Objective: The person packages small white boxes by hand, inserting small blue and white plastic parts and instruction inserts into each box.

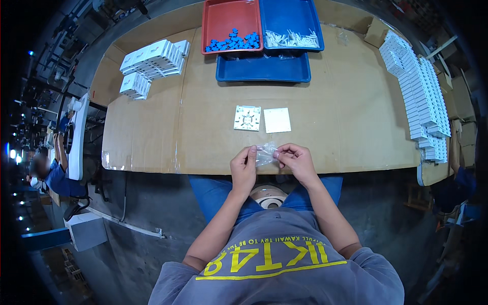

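Note:
Between my hands, near the table's front edge, is a small clear plastic bag [266, 155]. My left hand [244, 168] pinches its left side between thumb and fingers. On the other side my right hand [296, 161] grips it with thumb and fingertips. Whether anything lies inside the bag I cannot tell. Just beyond my hands two square white pieces lie flat and apart from each other. The left one is a white plate with dark cut-out details [247, 118]; the right one is a plain white plate [277, 120].
A red tray [231, 20] of blue parts and a blue tray [291, 23] of white parts stand at the back, above another blue tray [263, 71]. White boxes [152, 56] are stacked at left; long stacks of white units [419, 96] line the right. A person [63, 173] sits far left.

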Available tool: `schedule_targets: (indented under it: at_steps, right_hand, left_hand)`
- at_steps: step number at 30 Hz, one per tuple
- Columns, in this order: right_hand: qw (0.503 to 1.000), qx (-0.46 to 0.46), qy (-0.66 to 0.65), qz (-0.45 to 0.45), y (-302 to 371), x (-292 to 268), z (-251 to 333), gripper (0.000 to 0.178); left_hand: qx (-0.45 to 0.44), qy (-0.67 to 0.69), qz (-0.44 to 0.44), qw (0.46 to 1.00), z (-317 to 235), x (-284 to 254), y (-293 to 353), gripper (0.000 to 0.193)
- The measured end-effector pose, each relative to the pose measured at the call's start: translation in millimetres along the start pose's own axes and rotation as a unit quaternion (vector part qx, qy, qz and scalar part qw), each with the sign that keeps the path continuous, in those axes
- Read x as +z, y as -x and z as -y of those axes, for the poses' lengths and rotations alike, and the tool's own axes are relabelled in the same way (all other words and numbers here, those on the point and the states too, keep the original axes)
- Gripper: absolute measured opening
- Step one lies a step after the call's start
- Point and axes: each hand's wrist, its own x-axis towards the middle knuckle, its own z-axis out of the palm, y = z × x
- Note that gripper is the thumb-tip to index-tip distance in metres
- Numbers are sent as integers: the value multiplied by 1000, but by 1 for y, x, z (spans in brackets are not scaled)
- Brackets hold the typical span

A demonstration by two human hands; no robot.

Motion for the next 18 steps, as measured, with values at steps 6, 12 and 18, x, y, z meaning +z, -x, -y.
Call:
schedule_targets:
  at_steps: [6,12,18]
  right_hand:
    - [996,-63,-19,-53,1,1,5,9]
    - [992,-87,94,15,11,3,25,9]
    - [995,-61,73,40,12,4,31,13]
  left_hand:
    - [-30,-5,-35,999,0,-6,-4,27]
    - [67,-40,86,993,-39,-11,-15,26]
    - [-22,17,135,990,-29,-8,-15,17]
